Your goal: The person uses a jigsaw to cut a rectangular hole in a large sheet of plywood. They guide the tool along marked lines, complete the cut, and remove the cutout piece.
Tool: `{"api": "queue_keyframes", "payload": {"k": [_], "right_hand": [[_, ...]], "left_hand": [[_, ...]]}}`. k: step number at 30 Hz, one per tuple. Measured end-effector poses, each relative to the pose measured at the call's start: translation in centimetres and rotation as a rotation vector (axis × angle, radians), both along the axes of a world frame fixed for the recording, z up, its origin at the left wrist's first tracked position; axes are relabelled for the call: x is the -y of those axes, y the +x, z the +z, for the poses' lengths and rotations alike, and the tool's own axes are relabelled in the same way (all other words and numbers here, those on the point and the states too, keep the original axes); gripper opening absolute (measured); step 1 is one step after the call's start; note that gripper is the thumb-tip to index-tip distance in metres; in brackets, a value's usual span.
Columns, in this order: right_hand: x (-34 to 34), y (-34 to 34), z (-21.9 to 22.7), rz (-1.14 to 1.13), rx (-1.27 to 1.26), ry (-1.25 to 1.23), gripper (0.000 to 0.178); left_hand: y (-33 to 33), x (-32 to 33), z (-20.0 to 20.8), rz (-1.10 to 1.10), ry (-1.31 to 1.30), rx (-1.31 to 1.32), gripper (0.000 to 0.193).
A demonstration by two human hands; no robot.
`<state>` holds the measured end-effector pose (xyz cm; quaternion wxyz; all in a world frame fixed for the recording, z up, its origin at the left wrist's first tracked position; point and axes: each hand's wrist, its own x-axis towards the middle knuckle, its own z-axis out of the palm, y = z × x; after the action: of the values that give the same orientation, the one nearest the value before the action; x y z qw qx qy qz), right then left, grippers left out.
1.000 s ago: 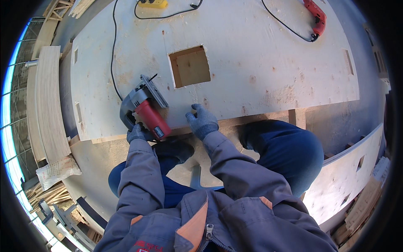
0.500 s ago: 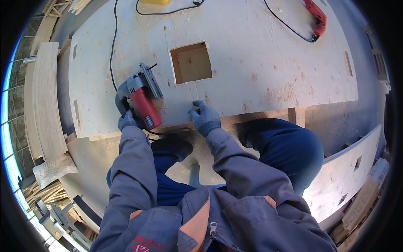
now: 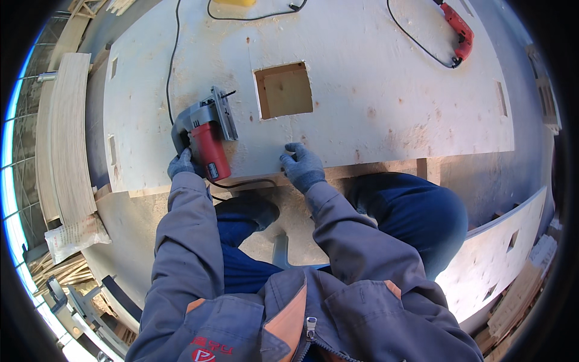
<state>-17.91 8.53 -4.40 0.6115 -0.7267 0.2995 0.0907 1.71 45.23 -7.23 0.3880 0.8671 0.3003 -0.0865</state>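
A red and grey jigsaw (image 3: pixel 210 148) lies on its side near the front left of a pale plywood board (image 3: pixel 362 78). Its metal base plate and thin blade face the square cutout (image 3: pixel 283 90) in the board. My gloved left hand (image 3: pixel 182 164) is closed around the rear of the jigsaw's handle; part of the fingers is hidden behind it. At the board's front edge, just below the cutout, my gloved right hand (image 3: pixel 304 168) rests with its fingers bent. A gap shows between thumb and forefinger, with nothing visible in it.
A red corded power tool (image 3: pixel 461 33) lies at the far right of the board. The jigsaw's black cord (image 3: pixel 174 66) runs away along the left. Stacked wooden strips (image 3: pixel 69 139) stand at the left. Another slotted panel (image 3: pixel 500 247) leans at the right, beyond my knee.
The whole view has shifted slightly, moving the board a little rightward. Against the cutout, the jigsaw stands turned a touch straighter, still in my left hand. My right hand stays at the same edge.
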Motion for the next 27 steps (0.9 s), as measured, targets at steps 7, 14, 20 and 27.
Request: {"api": "queue_keyframes", "payload": {"k": [7, 14, 20, 27], "right_hand": [[0.2, -1.6, 1.3, 0.047, -0.028, -0.008, 0.044], [3.2, -3.9, 3.5, 0.041, 0.01, -0.047, 0.047], [5.4, -6.0, 8.1, 0.12, 0.046, -0.166, 0.046], [11.9, -6.8, 12.3, 0.163, 0.222, -0.377, 0.054]], "left_hand": [[0.9, -4.2, 4.2, -0.183, 0.322, -0.032, 0.065], [-1.4, 1.6, 14.8, 0.216, -0.602, 0.336, 0.043], [-5.6, 0.1, 20.3, 0.158, -0.556, 0.417, 0.031], [-6.3, -0.1, 19.3, 0.111, -0.605, 0.288, 0.026]]}}
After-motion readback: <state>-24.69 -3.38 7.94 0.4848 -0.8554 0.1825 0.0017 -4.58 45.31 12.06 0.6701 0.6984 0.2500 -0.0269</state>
